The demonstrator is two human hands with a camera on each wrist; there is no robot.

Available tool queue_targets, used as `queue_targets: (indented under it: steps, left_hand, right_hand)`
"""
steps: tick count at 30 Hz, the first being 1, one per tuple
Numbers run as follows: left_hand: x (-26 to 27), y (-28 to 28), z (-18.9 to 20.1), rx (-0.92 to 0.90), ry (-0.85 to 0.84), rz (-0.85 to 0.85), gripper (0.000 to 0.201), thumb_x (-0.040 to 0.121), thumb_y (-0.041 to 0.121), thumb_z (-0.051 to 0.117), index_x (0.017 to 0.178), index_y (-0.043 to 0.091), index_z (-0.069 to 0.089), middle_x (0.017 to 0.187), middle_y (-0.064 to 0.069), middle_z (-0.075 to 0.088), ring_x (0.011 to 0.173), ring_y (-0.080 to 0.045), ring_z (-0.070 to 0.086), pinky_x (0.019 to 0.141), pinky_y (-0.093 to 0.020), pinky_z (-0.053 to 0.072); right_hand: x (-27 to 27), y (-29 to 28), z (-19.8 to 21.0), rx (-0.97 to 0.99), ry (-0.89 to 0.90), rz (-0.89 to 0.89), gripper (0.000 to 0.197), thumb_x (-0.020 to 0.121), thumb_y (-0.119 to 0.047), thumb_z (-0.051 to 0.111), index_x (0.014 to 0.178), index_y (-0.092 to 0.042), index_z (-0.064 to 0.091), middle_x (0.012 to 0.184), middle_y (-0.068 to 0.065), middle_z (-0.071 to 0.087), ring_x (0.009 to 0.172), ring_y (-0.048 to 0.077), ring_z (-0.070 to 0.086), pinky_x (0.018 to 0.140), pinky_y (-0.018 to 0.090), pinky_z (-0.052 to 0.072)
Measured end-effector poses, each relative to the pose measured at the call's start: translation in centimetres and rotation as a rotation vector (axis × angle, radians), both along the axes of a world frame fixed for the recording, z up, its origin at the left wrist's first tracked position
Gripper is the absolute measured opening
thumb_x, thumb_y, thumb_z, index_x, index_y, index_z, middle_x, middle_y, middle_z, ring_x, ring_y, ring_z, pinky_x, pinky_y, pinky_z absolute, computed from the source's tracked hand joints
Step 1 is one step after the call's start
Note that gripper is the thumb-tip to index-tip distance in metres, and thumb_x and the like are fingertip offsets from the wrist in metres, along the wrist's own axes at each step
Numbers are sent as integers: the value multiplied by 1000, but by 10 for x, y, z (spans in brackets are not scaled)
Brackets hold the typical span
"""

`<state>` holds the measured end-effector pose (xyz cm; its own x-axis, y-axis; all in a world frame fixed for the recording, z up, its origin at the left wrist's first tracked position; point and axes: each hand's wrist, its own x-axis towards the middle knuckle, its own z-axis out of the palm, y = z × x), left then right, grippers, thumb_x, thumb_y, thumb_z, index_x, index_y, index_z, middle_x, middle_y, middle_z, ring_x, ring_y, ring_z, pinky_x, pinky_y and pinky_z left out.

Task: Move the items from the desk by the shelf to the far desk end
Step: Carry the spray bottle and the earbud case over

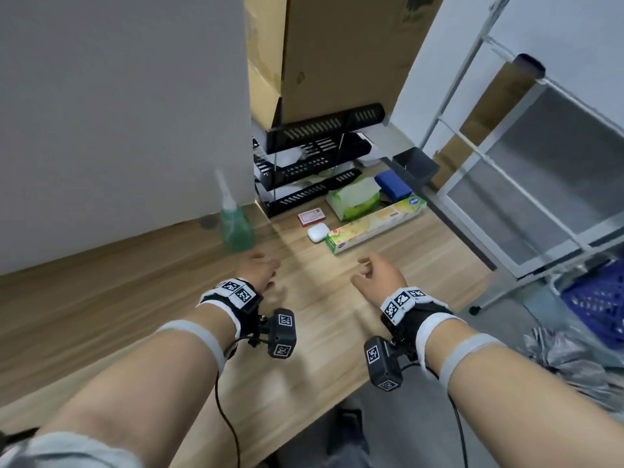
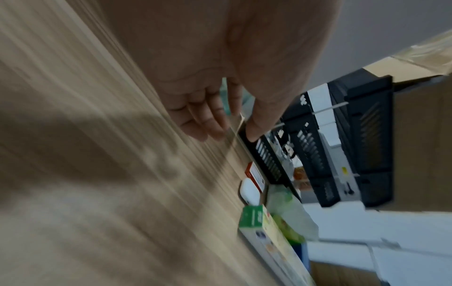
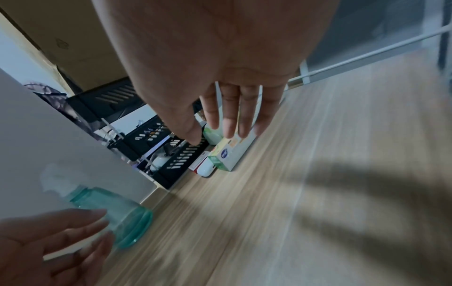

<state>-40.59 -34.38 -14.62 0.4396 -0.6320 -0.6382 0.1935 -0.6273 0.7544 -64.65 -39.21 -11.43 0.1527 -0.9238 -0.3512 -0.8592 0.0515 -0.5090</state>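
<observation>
While print on the long box (image 1: pixel 374 226) blurs unreadable, both hands' fingers (image 3: pixel 232 116) loosely spread, empty.

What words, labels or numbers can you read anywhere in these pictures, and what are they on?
No text can be read.
Long green and yellow box: round blue logo, print too blurred.
Small red and white box: print too small.
Wrist markers: black-and-white square codes, no letters.
Green tissue pack: no print readable.

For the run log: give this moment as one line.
left hand open, by green bottle | right hand open, near long box | nothing held
</observation>
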Motion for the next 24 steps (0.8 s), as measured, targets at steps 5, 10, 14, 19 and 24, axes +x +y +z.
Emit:
queue_targets:
  steps: [5,10,14,19,24]
  left_hand:
    - [35,-26,-13,207,-251,209,70,78,25,77,137,4,47,124,-18,63,107,-35,65,95,-50,55]
    - [38,-53,-4,200,-484,341,103,72,36,85,154,29,22,142,-17,47,119,-37,56,93,-42,52]
    - [40,-82,-10,206,-565,323,92,74,40,82,149,15,36,141,-13,52,124,-34,55,98,-39,48]
    - [38,-91,-25,139,-557,435,62,75,32,79,128,19,51,113,-3,66,97,-25,66,85,-36,53]
    - [27,-67,-20,124,-576,390,50,85,27,71,129,17,51,96,5,61,81,-14,61,64,-21,45]
  right_hand:
    - [26,-77,-38,-141,138,292,39,77,-32,64,114,-21,57,115,7,58,112,31,51,93,38,45]
    - [57,-137,-60,-269,195,473,46,78,-36,66,117,-15,56,116,11,58,108,34,55,87,39,46]
    - [76,-162,-82,-257,372,522,59,80,-55,58,124,-17,49,118,11,60,110,31,56,89,41,40]
    - [89,-172,-103,-261,460,576,64,84,-57,52,133,-16,43,122,13,62,113,31,54,94,44,33]
    - [107,-163,-101,-271,441,673,52,86,-43,56,130,-17,46,123,13,62,117,32,54,99,44,34]
